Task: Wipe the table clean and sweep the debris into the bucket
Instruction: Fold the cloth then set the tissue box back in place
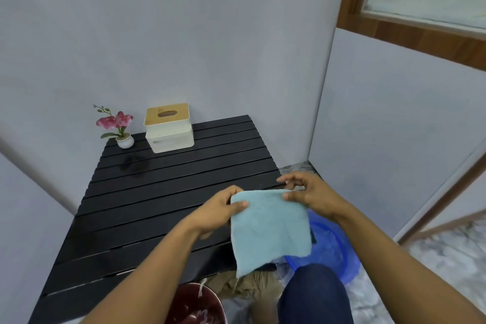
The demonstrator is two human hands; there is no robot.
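position: the left hand pinches the upper left corner of the cloth between thumb and curled fingers. the right hand pinches the upper right corner with the thumb, and its other fingers are partly spread. the cloth hangs flat below both hands, its top edge running from hand to hand.

key relation: the table lies ahead of and to the left of the hands. its slats run left to right, parallel to the cloth's top edge. the left hand is over the table's right side and is the nearer hand to the surface. the right hand is just past the right edge, above the blue basin. a dull smear lies far ahead-left of the left hand. the dark red bucket sits below and behind the left hand, at the table's near edge.

count: two hands, one cloth, one table, one bucket, one basin, one tissue box, one potted flower, one smear. loose debris on the table cannot be made out.
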